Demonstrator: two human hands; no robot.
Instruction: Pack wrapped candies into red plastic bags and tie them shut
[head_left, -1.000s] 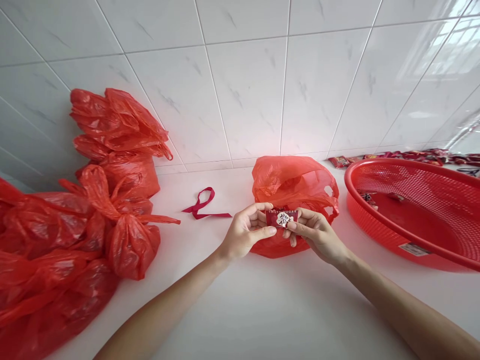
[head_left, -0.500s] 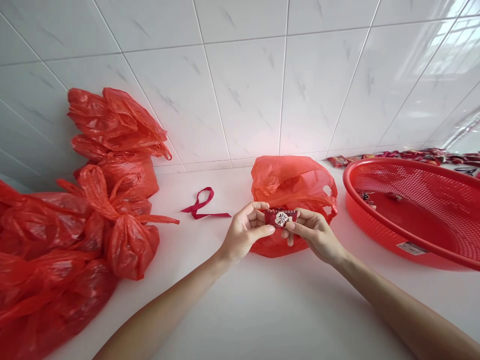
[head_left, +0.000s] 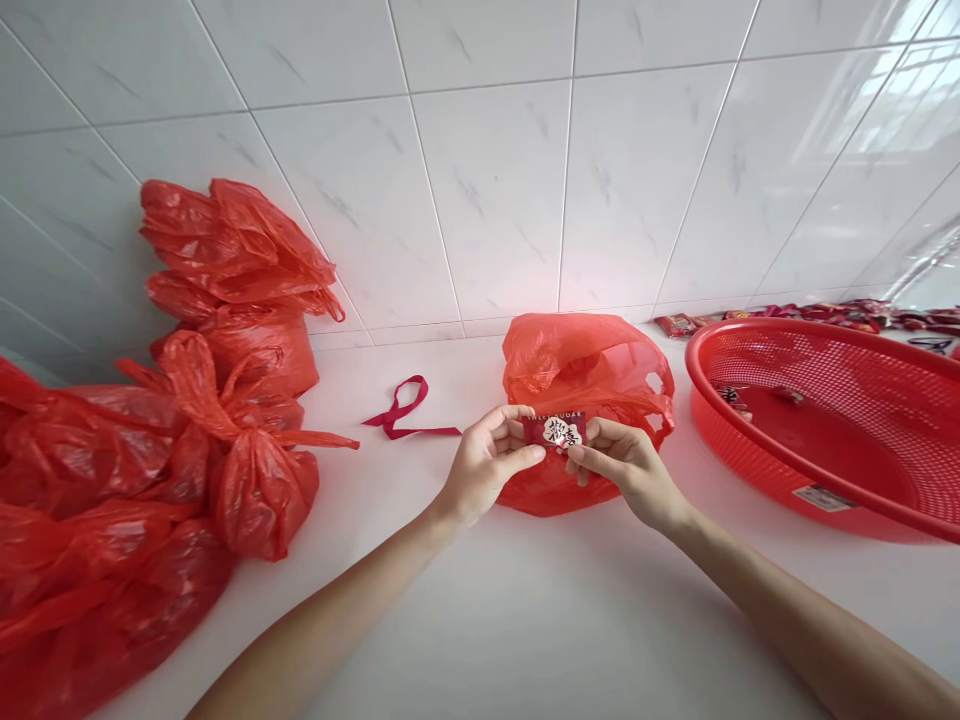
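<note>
The left hand (head_left: 487, 460) and right hand (head_left: 622, 465) pinch a small red candy packet (head_left: 555, 431) by its two ends, fingers clamped on it, just above the open red bag (head_left: 585, 370) on the white desk (head_left: 525, 620). The grip looks light and sits only on the wrapper tips, so a slip could drop the packet into the bag or onto the desk. Both forearms reach forward and converge, wrists lifted, palms turned inward. A red basket (head_left: 750, 430) lies to the right, tied red bags (head_left: 225, 420) to the left, a ribbon (head_left: 405, 410) between.
</note>
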